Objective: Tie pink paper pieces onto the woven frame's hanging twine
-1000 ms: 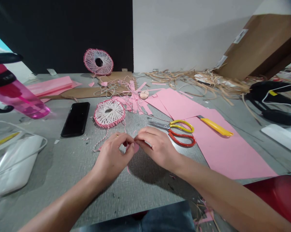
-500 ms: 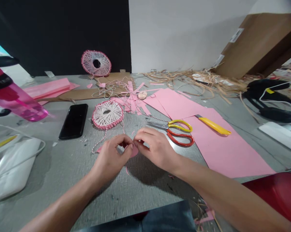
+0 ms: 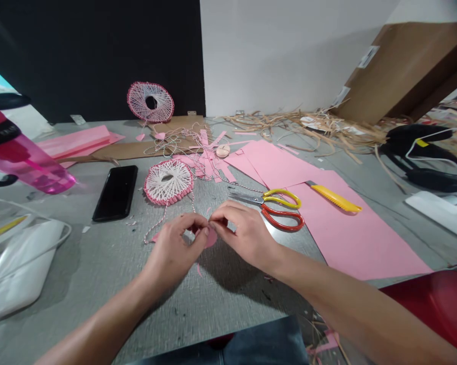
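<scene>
Between my fingertips is a small pink paper piece [image 3: 212,237] with a rounded edge. My left hand [image 3: 181,241] pinches it between thumb and forefinger. The fingertips of my right hand [image 3: 243,228] close on its upper edge, where they hide part of it. Just beyond my hands lies a round, string-woven ring [image 3: 168,181] with a pink rim and white threads. Twisted pink-and-white cords hang from it towards my left hand, and a pink scrap [image 3: 155,236] shows by one cord. Scissors [image 3: 266,204] with one yellow and one red handle lie past my right hand.
Pink paper sheets [image 3: 361,243] cover the right side, with a yellow cutter [image 3: 337,198] on top. A phone [image 3: 115,193] and a pink bottle [image 3: 34,162] are at left. Behind are tangled cord, paper strips [image 3: 207,162], a second woven ring [image 3: 150,102] and dry fibres [image 3: 289,121].
Both hands keep nearly the same pinch on the pink paper piece. The whole view has shifted very slightly; nothing on the table has moved.
</scene>
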`<state>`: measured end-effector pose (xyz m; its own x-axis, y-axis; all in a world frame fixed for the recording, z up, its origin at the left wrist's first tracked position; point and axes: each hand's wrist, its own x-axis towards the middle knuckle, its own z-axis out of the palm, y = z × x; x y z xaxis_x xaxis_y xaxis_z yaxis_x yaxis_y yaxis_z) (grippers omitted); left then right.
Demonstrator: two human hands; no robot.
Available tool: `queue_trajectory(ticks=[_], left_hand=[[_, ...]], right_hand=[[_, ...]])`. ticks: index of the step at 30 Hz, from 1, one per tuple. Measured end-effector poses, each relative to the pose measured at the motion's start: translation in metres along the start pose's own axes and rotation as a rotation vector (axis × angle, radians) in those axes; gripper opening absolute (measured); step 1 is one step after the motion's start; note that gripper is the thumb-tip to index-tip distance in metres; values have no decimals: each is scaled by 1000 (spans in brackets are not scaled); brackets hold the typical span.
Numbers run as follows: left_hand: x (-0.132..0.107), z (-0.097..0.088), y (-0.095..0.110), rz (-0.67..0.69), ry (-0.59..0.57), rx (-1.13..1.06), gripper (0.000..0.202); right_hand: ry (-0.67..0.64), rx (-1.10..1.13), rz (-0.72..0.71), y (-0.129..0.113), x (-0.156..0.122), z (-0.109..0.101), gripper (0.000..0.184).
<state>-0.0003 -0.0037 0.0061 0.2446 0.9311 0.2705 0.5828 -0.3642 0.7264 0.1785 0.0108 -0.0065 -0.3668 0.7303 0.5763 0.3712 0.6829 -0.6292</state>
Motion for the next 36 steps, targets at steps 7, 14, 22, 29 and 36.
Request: queue_trajectory(ticks=[7,14,22,29,36], left_hand=[[-4,2,-3,96,40,122,14],[1,0,-1,-35,68,-32,14],[1,0,-1,-47,46,-30,15],[1,0,1,1,-4,13,17],[-1,1,-2,28,32,102,15]], right_hand=[[-16,-52,-28,0,-4,2,19],[67,100,144,-4,1,-1,8],[-29,352,416,-5,6,-1,6],[-86,409,435,-6,4,1,4],[-83,374,446,-7,4,1,8]])
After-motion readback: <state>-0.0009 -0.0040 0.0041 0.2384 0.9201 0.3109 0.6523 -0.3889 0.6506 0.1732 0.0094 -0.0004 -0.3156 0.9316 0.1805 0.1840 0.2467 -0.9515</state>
